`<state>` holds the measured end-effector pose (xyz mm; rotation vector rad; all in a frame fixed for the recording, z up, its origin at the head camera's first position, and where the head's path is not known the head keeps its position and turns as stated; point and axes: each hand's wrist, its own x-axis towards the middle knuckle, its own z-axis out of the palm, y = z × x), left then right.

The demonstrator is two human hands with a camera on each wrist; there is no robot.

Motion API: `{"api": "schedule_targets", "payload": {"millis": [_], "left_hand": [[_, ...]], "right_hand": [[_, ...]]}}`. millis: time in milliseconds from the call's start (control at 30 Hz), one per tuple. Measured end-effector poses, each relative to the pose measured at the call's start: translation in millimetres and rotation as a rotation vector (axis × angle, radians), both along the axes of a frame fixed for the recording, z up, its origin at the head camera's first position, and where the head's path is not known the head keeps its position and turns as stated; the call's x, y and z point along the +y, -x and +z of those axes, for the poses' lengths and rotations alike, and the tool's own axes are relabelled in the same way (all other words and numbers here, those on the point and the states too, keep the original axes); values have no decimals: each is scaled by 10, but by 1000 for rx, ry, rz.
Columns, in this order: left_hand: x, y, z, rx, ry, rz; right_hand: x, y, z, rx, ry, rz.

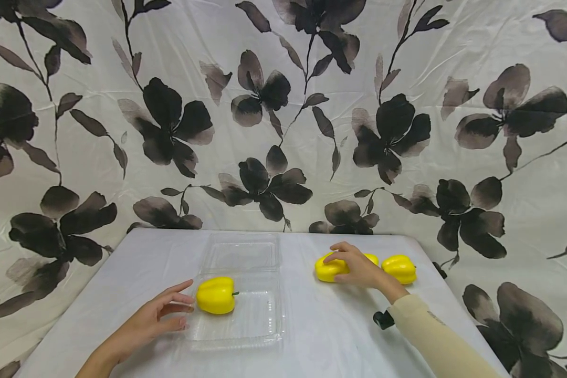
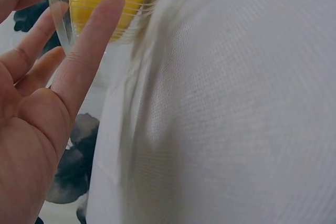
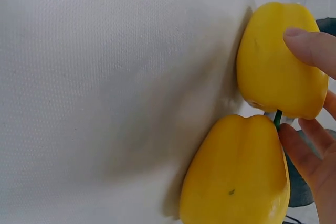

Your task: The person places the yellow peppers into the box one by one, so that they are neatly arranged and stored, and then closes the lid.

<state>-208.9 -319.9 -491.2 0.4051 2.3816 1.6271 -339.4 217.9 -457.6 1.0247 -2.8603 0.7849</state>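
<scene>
A yellow bell pepper (image 1: 216, 295) with a green stem lies in the near half of an open clear plastic clamshell container (image 1: 236, 336). My left hand (image 1: 158, 315) is at the container's left side, fingers loosely extended; in the left wrist view a finger overlaps the ribbed clear wall, with yellow showing through. Over on the right, my right hand (image 1: 356, 266) holds another yellow bell pepper (image 3: 278, 59), thumb on its near face and fingers around the far side. Close beside it sits one more yellow pepper (image 3: 236, 174), its surface smooth and glossy.
To the right of my right hand stands a yellow bell pepper (image 1: 399, 269), and part of another pepper (image 1: 371, 258) shows behind the hand. The container's lid (image 1: 241, 255) lies flat toward the back. A small black object (image 1: 384, 319) is by the right sleeve. A floral curtain hangs behind the white table.
</scene>
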Motion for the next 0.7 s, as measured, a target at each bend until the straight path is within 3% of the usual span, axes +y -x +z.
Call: {"api": "schedule_targets", "payload": {"millis": [233,700], "left_hand": [[-1,5,5,3,-6,-10],[13,-2,29,-19,-10,0]], "right_hand": [[-4,6,1,-24,-29,-20],[-45,12,-17,26,-56,-44]]}}
